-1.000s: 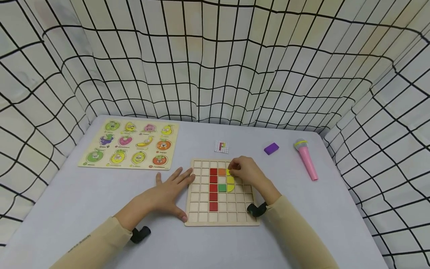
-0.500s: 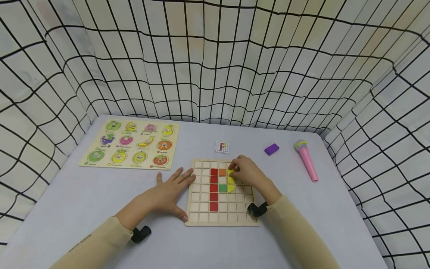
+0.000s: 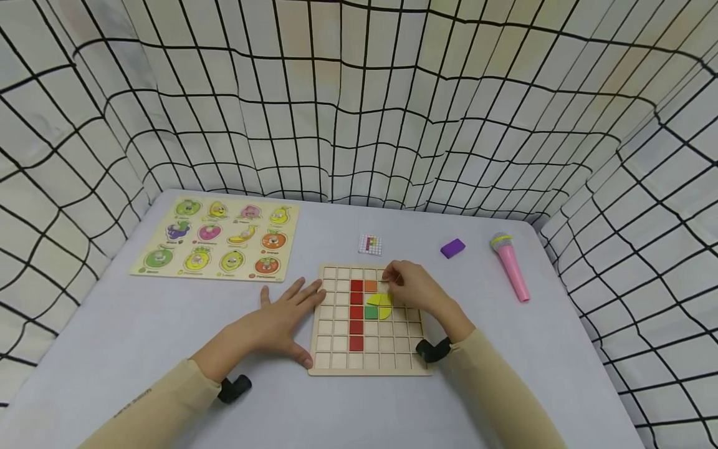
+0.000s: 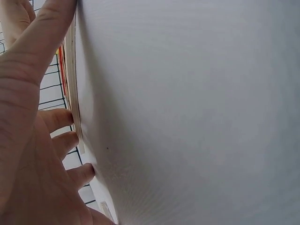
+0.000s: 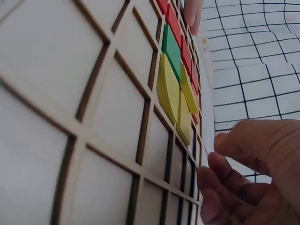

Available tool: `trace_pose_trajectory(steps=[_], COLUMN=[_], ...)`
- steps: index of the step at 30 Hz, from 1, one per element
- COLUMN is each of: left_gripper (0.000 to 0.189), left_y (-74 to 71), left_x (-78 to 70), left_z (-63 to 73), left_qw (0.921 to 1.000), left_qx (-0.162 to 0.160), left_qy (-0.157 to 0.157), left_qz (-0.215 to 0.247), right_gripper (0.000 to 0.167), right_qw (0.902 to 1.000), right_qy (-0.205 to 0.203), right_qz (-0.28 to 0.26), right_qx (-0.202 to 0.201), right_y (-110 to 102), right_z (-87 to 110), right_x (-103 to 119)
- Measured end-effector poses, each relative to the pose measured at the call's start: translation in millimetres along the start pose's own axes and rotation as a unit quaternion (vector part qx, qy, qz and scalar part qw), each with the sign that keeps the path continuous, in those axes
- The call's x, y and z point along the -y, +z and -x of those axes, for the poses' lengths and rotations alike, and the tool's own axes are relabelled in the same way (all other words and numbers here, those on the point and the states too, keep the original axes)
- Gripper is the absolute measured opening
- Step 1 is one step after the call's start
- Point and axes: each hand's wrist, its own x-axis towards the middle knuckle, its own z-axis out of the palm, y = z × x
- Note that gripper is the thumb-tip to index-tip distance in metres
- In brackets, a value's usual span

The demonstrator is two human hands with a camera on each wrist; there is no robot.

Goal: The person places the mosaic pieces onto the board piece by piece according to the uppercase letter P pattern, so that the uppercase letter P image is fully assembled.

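Observation:
A wooden grid board (image 3: pixel 338 360) lies on the table with red square tiles (image 3: pixel 356 327), an orange tile (image 3: pixel 371 286) and a green tile (image 3: pixel 371 313) in its cells. Beside the green one is a yellow rounded-corner tile (image 3: pixel 384 312). Another yellow tile (image 5: pixel 188 89) sits tilted across neighbouring cells in the right wrist view. My left hand (image 3: pixel 280 321) spreads its fingers along the board's left edge, thumb at the near corner. Over the upper right cells, my right hand (image 3: pixel 415 287) has loosely bent fingers, and no tile shows between its thumb and fingertips (image 5: pixel 211 176).
Behind the board lies a small pattern card (image 3: pixel 370 245). A purple block (image 3: pixel 452 248) and a pink toy microphone (image 3: pixel 512 267) lie to the right. A fruit puzzle board (image 3: pixel 215 240) occupies the far left. Black netting (image 3: pixel 359 112) surrounds the table's back and sides.
A yellow tile has shifted from the cell beside the orange tile, toward me and to the left, and now lies askew. My right hand has barely moved; the left stays in place.

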Motion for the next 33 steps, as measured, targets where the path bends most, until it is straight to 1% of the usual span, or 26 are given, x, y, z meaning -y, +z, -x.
trace_pose_trajectory(steps=[1,3,7,9,10,13,15,17,20,23,25,28,30,33], left_gripper=[0.136,0.136,0.135,0.134,0.133,0.133,0.134,0.135,0.135,0.134,0.134,0.135,0.136,0.137], left_y=[-0.2,-1.1,-3.1,-3.5,-3.6,-3.2,-2.7,-2.4,-2.1,-1.9,-1.8,-1.8,-2.2,-2.3], left_x=[0.0,0.3,-0.2,-0.9,-1.5,-2.4,-2.4,-1.9,-1.8,-2.1,-2.2,-2.7,-3.0,-3.3], left_z=[0.0,0.4,1.8,2.0,1.8,0.9,0.5,0.5,0.9,1.0,1.3,1.4,1.6,1.5], left_qw=[1.0000,1.0000,0.9999,1.0000,1.0000,1.0000,1.0000,1.0000,1.0000,1.0000,1.0000,1.0000,1.0000,0.9999], left_qx=[0.001,0.000,0.000,0.000,-0.001,-0.001,0.001,0.003,0.003,0.002,0.002,0.002,0.000,-0.003], left_qy=[-0.001,-0.001,-0.008,-0.007,-0.005,0.000,-0.001,-0.005,-0.007,-0.004,-0.004,-0.004,-0.004,-0.004], left_qz=[-0.002,-0.004,-0.008,-0.005,-0.002,0.003,0.003,0.001,-0.002,-0.001,0.000,-0.006,-0.008,-0.011], right_gripper=[0.008,0.010,0.017,0.019,0.018,0.018,0.015,0.016,0.018,0.012,0.012,0.012,0.012,0.018], right_qw=[1.0000,0.9997,0.9976,0.9968,0.9971,0.9992,0.9998,0.9989,0.9965,0.9956,0.9948,0.9950,0.9959,0.9960], right_qy=[0.007,0.007,-0.021,-0.030,-0.027,-0.018,-0.016,-0.017,-0.017,-0.011,-0.013,-0.035,-0.059,-0.084], right_qz=[0.005,0.021,0.053,0.062,0.059,0.029,-0.010,-0.045,-0.082,-0.093,-0.101,-0.093,-0.068,-0.029], right_qx=[0.001,0.007,0.039,0.042,0.038,0.019,0.007,0.000,-0.004,-0.005,0.000,0.012,0.013,0.010], right_y=[-1.2,-1.9,5.5,10.3,12.0,13.8,12.8,10.8,6.2,1.4,-1.1,-2.7,-2.8,-2.2], right_z=[1.3,3.4,5.8,6.6,7.1,8.2,7.9,6.8,4.3,2.4,1.2,-1.1,-2.8,-5.6], right_x=[2.6,9.3,21.7,23.2,22.8,19.3,16.4,13.1,8.4,2.0,-2.6,-8.7,-12.7,-18.0])
